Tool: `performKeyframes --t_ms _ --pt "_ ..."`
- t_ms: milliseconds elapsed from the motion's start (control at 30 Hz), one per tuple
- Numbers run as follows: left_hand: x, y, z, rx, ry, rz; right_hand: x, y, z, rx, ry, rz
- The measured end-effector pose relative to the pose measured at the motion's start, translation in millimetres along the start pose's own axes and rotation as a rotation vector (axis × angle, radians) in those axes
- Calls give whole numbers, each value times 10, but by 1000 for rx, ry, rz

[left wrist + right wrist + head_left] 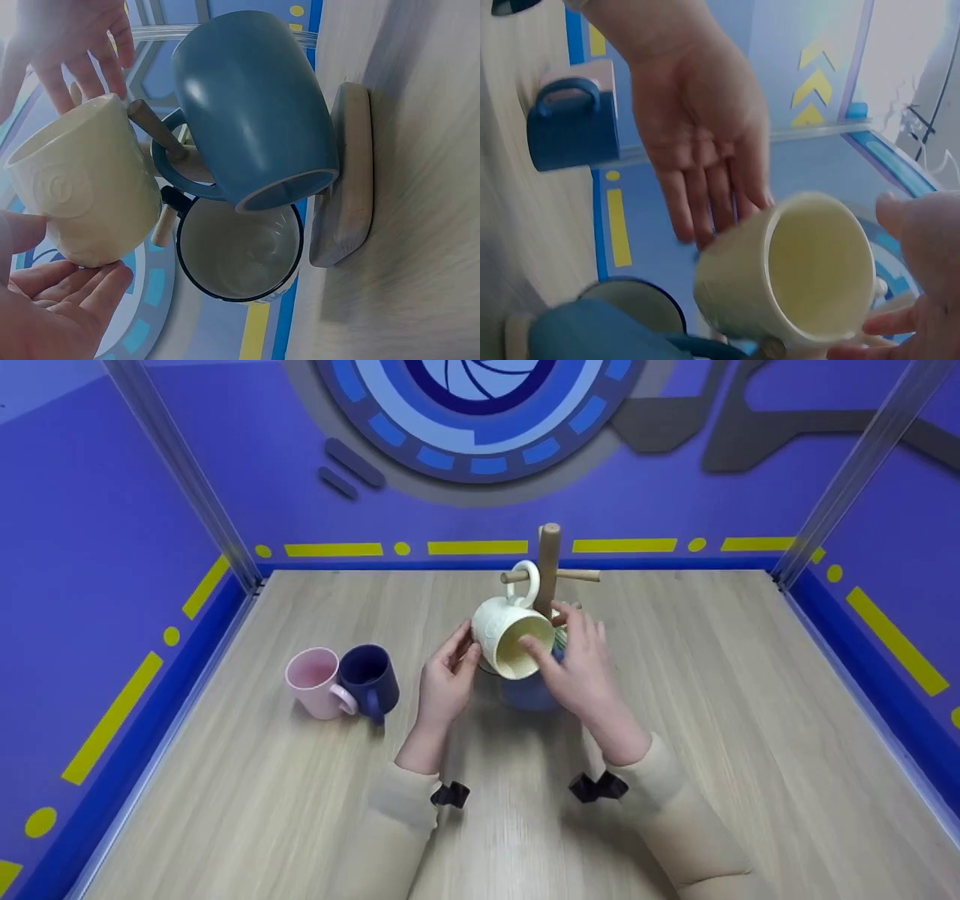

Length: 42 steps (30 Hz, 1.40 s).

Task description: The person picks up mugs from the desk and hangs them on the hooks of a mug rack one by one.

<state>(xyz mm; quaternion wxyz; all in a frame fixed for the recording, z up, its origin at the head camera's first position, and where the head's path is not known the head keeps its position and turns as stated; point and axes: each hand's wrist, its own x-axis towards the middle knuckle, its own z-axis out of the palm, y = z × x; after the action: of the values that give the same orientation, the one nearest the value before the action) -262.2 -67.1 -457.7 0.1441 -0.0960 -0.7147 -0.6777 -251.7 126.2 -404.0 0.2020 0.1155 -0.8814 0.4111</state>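
Note:
A cream mug (491,628) with a raised pattern is tilted, its mouth towards me. Its ring handle is around a peg (512,578) of a wooden mug tree (549,559). My left hand (444,686) touches the mug's left side and base with fairly straight fingers and thumb (22,231). At its right, my right hand (589,675) has spread fingers, with the thumb before the mug's mouth. A blue mug (255,112) and a white mug with a dark rim (240,247) hang lower on the tree, mostly hidden in the head view.
To the left stand a pink mug (319,690) and a navy mug (371,679), side by side on the wooden table (247,810). Blue printed panels (90,547) wall in the back and sides. The tree has a flat wooden base (352,172).

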Motion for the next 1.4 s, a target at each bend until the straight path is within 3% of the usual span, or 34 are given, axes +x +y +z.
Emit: performKeyframes --t_ms 200,433,633,767,933,1033,1167,1400 --pt "14 -8 17 53 48 23 159 195 -257 127 123 25" --pt "56 26 -1 75 77 37 383 372 -480 165 178 35" --pt "205 288 65 111 171 127 549 443 -511 268 172 -58" --pt "348 556 174 114 136 192 597 448 -478 350 139 -103" --pt "509 758 281 184 78 199 614 433 -444 395 112 -97" --pt "584 787 305 250 99 197 626 423 -435 410 102 -78" --pt "627 805 304 266 122 196 628 406 -435 405 100 -66" --pt "691 813 266 235 79 158 574 330 -441 416 124 -85"
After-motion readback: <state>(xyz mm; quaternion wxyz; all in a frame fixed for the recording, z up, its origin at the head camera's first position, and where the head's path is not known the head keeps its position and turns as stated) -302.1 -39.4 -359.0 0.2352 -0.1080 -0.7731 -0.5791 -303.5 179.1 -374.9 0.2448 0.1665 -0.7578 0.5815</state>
